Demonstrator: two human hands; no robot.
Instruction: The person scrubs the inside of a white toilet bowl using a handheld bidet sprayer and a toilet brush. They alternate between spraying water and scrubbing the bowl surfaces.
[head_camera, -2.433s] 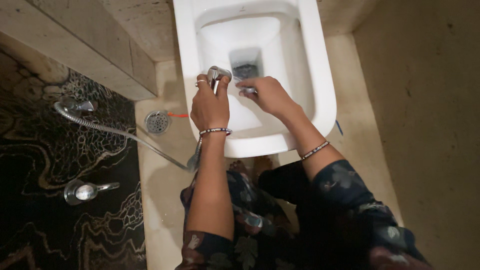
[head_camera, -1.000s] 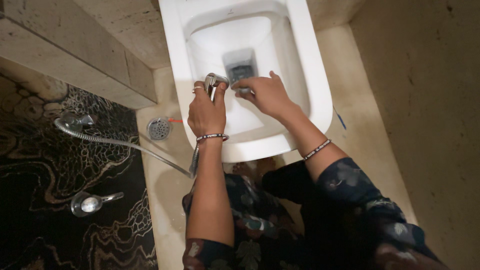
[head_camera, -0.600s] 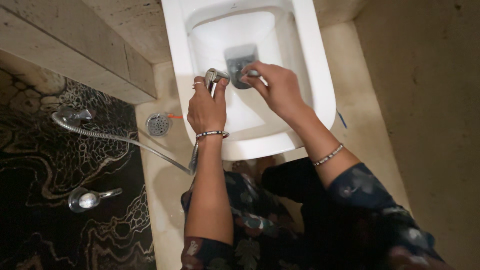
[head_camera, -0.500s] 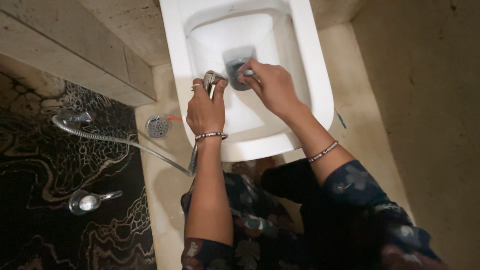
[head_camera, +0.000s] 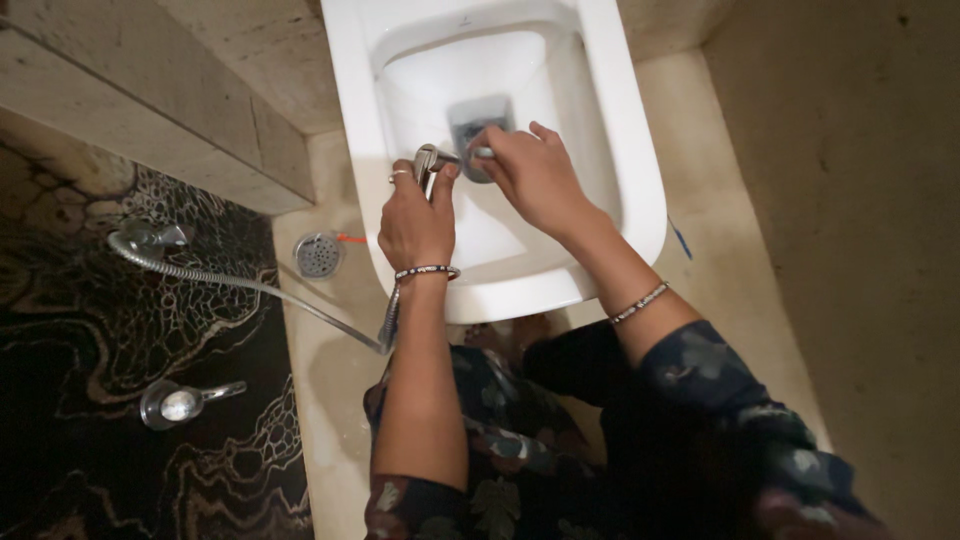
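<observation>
- Left hand (head_camera: 418, 222): closed around the handle of a chrome hand-held spray nozzle (head_camera: 428, 163), thumb on the right side of the handle, a ring on one finger, a beaded bracelet at the wrist.
- Spray nozzle position: above the left inner edge of the white rectangular ceramic toilet bowl (head_camera: 640, 190), head directed toward the bowl centre.
- Flexible ribbed metal hose (head_camera: 230, 283): runs from below the left wrist, across the beige floor, to a chrome wall fitting (head_camera: 150, 238) on the dark veined marble wall at left.
- Right hand (head_camera: 535, 178): closed, fingertips pinching a small pale object (head_camera: 483, 152) just beside the nozzle head; its exact kind cannot be determined. A beaded bracelet sits on the right forearm.
- Both hands are inside the bowl outline, near each other, above the dark water at the drain opening (head_camera: 478, 128).
- Round perforated metal floor drain (head_camera: 318, 256): on the floor, just left of the bowl.
- Chrome lever valve (head_camera: 180, 402): on the marble wall, lower left, well apart from the hands.
- Dark floral-patterned garment (head_camera: 520, 440): covers the person's lower body below the bowl.
</observation>
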